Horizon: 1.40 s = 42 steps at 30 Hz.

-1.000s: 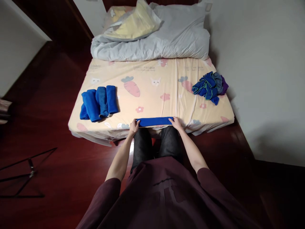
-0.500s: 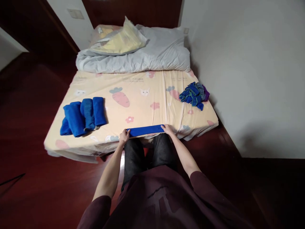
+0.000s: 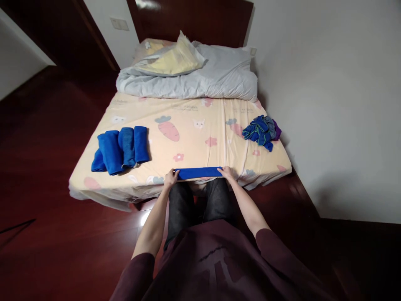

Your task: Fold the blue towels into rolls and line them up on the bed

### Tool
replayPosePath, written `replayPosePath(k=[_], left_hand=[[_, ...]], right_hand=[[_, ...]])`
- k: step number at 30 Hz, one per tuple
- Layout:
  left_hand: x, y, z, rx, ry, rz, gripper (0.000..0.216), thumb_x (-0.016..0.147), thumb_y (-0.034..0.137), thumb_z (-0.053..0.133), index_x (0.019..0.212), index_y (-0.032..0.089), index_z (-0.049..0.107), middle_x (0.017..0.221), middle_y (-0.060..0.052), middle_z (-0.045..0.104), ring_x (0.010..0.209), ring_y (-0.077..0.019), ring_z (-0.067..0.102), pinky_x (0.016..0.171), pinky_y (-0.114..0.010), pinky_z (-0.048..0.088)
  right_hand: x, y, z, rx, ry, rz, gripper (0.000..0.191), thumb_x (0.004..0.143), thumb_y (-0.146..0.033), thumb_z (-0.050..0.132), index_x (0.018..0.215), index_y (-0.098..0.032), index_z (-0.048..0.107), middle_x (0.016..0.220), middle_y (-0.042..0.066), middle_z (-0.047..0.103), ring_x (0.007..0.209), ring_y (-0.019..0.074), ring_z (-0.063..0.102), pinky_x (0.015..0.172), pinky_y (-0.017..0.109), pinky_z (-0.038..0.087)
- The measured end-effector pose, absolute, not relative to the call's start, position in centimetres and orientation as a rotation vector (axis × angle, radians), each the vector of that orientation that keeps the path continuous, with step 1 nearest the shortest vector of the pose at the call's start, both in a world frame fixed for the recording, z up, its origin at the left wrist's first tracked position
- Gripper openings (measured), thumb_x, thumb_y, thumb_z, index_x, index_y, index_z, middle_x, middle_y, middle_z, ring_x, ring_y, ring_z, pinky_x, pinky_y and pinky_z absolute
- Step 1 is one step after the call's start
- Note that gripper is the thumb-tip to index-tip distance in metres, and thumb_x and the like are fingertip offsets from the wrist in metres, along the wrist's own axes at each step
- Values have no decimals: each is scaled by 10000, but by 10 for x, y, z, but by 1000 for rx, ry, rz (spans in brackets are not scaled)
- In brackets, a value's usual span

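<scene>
A blue towel [image 3: 199, 172], folded into a long narrow strip, lies along the front edge of the bed. My left hand [image 3: 171, 178] is closed on its left end, thumb on top. At the opposite end my right hand [image 3: 226, 172] pinches the strip's corner. To the left on the bed sit several rolled blue towels [image 3: 111, 152], side by side and partly overlapping. Over on the right side is a crumpled heap of blue cloths [image 3: 259, 130] with green edging, with grey and purple cloth in it.
The bed [image 3: 194, 146] has a cream sheet printed with carrots and rabbits. A grey-white quilt [image 3: 188, 85] and a pale yellow pillow [image 3: 175, 60] lie at its head, before a dark headboard [image 3: 194, 21]. A white wall [image 3: 328, 104] runs along the right.
The camera view has shifted, so the bed and everything on it appear further right. Both hands keep their hold on the ends of the folded towel, which looks the same.
</scene>
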<state>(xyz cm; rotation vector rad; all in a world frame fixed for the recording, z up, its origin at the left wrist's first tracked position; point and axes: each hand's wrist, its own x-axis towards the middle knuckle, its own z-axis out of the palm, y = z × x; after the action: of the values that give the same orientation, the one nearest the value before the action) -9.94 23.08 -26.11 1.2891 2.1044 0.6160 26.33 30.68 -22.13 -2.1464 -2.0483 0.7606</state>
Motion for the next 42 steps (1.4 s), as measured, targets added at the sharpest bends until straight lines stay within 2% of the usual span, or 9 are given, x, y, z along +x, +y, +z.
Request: replayPosePath(k=[7, 16, 20, 23, 25, 29, 34, 38, 42], left_hand=[[-99, 230, -265, 1200, 2109, 688, 311, 956, 479, 596, 1050, 198, 689, 1068, -155, 791, 1081, -305, 740, 943, -384, 544], [-99, 228, -264, 1127, 2075, 776, 234, 930, 410, 637, 1019, 195, 665, 1036, -135, 783, 1063, -297, 735, 962, -389, 534], [-95, 222, -258, 1125, 2048, 845, 241, 947, 340, 594, 1124, 182, 637, 1077, -149, 768, 1098, -293, 720, 1018, -416, 519], [-80, 197, -259, 995, 2073, 1079, 294, 962, 309, 555, 1218, 172, 600, 1194, -173, 726, 1198, -293, 671, 1106, -452, 476], [-62, 173, -264, 709, 1984, 1303, 268, 933, 312, 615, 1173, 192, 616, 1185, -151, 717, 1219, -289, 655, 1132, -455, 462], [-16, 145, -274, 303, 1600, 1372, 262, 815, 277, 797, 1026, 207, 658, 962, -77, 740, 1022, -257, 727, 1003, -413, 550], [5, 171, -264, -62, 1270, 1491, 260, 827, 267, 848, 936, 169, 633, 930, -84, 733, 938, -181, 740, 942, -333, 575], [-5, 197, -247, -148, 1307, 1535, 348, 825, 308, 866, 824, 187, 539, 741, 1, 633, 739, -123, 679, 870, -323, 604], [-17, 215, -233, -171, 1408, 1565, 362, 819, 303, 858, 819, 197, 512, 630, 72, 505, 592, -82, 559, 744, -285, 587]], right_hand=[[261, 304, -220, -2253, -2087, 652, 396, 962, -539, 659, 736, -217, 703, 743, 35, 722, 729, 177, 695, 611, 224, 416], [252, 301, -219, -2292, -2198, 501, 396, 1006, -565, 593, 1019, -204, 756, 1078, 155, 781, 1006, 267, 744, 806, 317, 525], [254, 298, -223, -2273, -2226, 452, 418, 1031, -561, 556, 1099, -191, 739, 1190, 172, 754, 1125, 274, 712, 894, 338, 522], [255, 297, -227, -2253, -2214, 464, 420, 1049, -549, 528, 1136, -189, 726, 1224, 162, 745, 1160, 265, 693, 929, 327, 505], [255, 296, -230, -2236, -2203, 472, 418, 1054, -542, 524, 1137, -184, 722, 1234, 156, 742, 1184, 261, 676, 948, 314, 487], [257, 297, -231, -2219, -2185, 516, 407, 1048, -539, 541, 1091, -177, 721, 1195, 149, 748, 1161, 254, 666, 949, 295, 461], [259, 296, -229, -2185, -2143, 562, 380, 1033, -543, 564, 1036, -193, 713, 1129, 127, 753, 1094, 234, 674, 894, 271, 455], [262, 294, -231, -2150, -2119, 576, 363, 1022, -538, 586, 982, -197, 705, 1091, 114, 756, 1075, 232, 681, 887, 275, 455], [266, 291, -231, -2116, -2084, 619, 369, 1011, -548, 591, 998, -195, 697, 1082, 115, 746, 1079, 240, 682, 909, 292, 465]])
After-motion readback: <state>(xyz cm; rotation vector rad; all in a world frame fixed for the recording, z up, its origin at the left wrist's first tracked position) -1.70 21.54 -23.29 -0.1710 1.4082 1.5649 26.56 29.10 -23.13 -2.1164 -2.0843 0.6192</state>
